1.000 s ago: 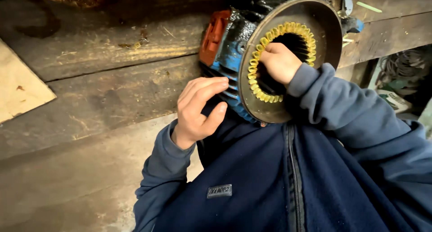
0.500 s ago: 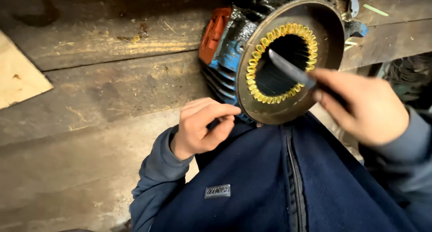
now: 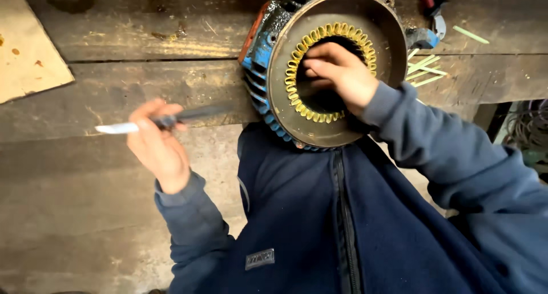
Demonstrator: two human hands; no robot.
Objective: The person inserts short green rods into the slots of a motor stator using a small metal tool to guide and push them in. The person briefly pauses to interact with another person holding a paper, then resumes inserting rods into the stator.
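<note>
Beside cardboard (image 3: 28, 49), left hand (image 3: 157, 143) gripping knife (image 3: 154, 122); right hand (image 3: 337, 71) inside stator (image 3: 334, 71) (grip hidden).

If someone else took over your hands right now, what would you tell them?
Left hand: holds a knife out over the wooden bench, blade pointing left, clear of the motor.
Right hand: fingers reach into the opening of the motor shell, inside the ring of yellow strips.
The shell leans against the blue jacket at the bench edge.
Loose yellow strips lie to its right.
How far the work inside has got cannot be seen.
</note>
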